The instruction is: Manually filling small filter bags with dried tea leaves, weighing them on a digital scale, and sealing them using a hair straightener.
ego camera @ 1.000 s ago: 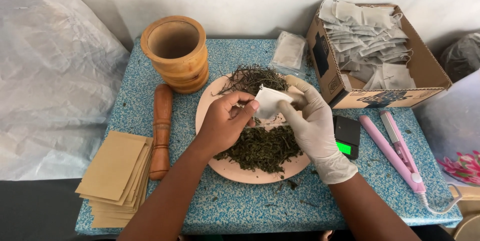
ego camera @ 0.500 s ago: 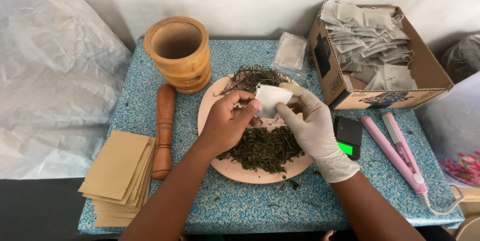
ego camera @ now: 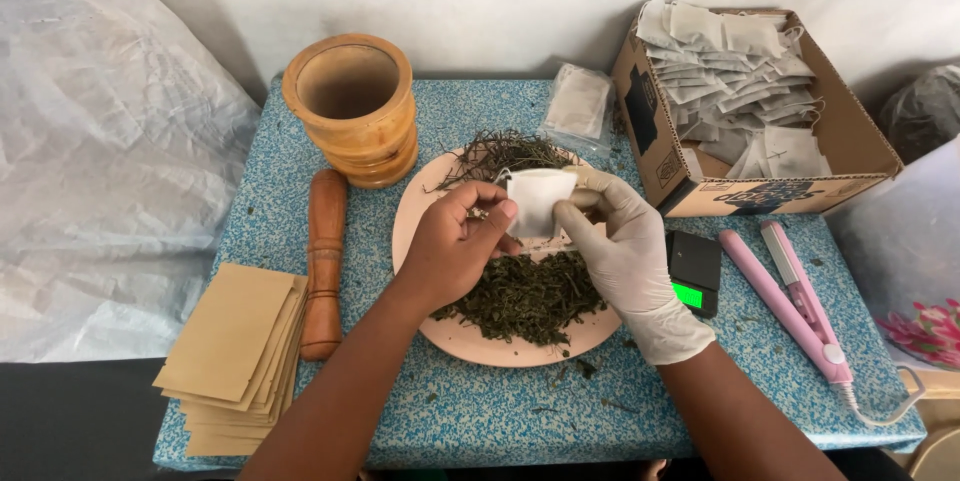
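Note:
Over a round pink plate (ego camera: 420,231), both my hands hold a small white filter bag (ego camera: 538,201). My bare left hand (ego camera: 455,246) pinches the bag's left edge with its fingertips. My right hand (ego camera: 625,256), in a white glove, grips the bag's right side. On the plate lies a heap of crushed dark green dried leaves (ego camera: 530,296) near me and a tuft of dried stems (ego camera: 500,153) at the far side.
A wooden mortar (ego camera: 352,106) and pestle (ego camera: 325,261) stand at left, with a stack of tan paper envelopes (ego camera: 235,356) near the front corner. At right are a small black scale (ego camera: 693,271), a pink flat iron (ego camera: 795,306) and a cardboard box (ego camera: 850,136) of filled bags.
Both hands have stayed over the plate with the bag between them; my left fingers have shifted slightly at the bag's edge.

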